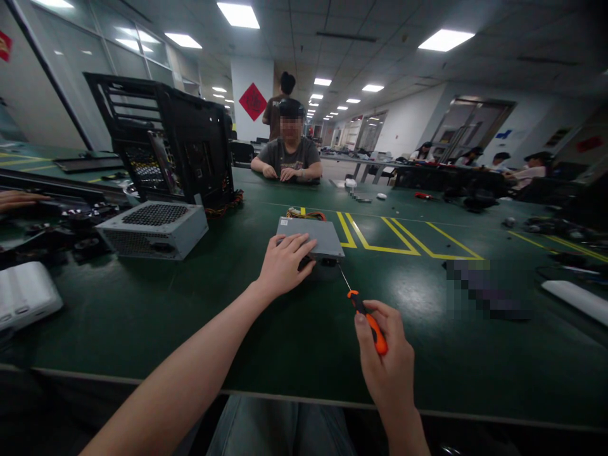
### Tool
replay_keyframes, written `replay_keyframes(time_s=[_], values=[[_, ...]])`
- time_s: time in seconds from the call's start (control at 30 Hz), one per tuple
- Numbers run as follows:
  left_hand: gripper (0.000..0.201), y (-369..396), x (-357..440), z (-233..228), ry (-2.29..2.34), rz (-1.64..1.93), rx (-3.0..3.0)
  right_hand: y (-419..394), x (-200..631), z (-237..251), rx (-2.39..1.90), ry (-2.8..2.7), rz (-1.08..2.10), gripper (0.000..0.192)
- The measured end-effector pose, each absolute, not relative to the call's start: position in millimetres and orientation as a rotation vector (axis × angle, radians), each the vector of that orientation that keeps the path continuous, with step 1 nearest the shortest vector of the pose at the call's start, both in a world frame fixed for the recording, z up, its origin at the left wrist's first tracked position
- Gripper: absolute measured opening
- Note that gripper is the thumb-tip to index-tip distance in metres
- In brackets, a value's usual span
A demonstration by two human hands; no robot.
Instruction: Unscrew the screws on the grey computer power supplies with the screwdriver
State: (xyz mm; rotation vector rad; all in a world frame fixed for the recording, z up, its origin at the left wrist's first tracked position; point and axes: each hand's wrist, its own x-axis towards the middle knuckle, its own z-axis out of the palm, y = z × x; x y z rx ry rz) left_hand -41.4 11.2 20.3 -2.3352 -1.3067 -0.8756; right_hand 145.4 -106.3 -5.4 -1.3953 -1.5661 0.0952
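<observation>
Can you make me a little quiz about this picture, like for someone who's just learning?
1. True or false: the left hand rests on a gray metal box.
2. Which tool is in the right hand?
3. Pick one. The table is mostly: (a) pink, (b) green, (c) white.

Key: 1. True. 2. A screwdriver. 3. (b).

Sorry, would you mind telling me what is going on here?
The left hand rests on a grey power supply on the green table. The right hand holds an orange-and-black screwdriver, its tip by the unit's near right corner. To the left, a vented power supply stands near a black computer case.
</observation>
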Motion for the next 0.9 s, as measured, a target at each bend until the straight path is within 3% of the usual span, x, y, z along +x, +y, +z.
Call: replay_keyframes(time_s=[0.27, 0.53, 0.9], values=[[0.040, 10.8, -40.8, 19.4, -1.314, -0.889, -2.325, -102.8, 148.7, -5.1, -1.259, -1.717, -0.111, 0.010], [0.040, 9.9, -40.4, 20.6, -1.319, -0.885, -2.322, -106.4, 143.8, -3.0, -1.386, -1.536, 0.040, 0.022], [0.040, 11.0, -40.6, 19.4, -1.316, -0.885, -2.320, -103.2, 147.4, -2.5, -1.212, -1.721, -0.099, 0.012]])
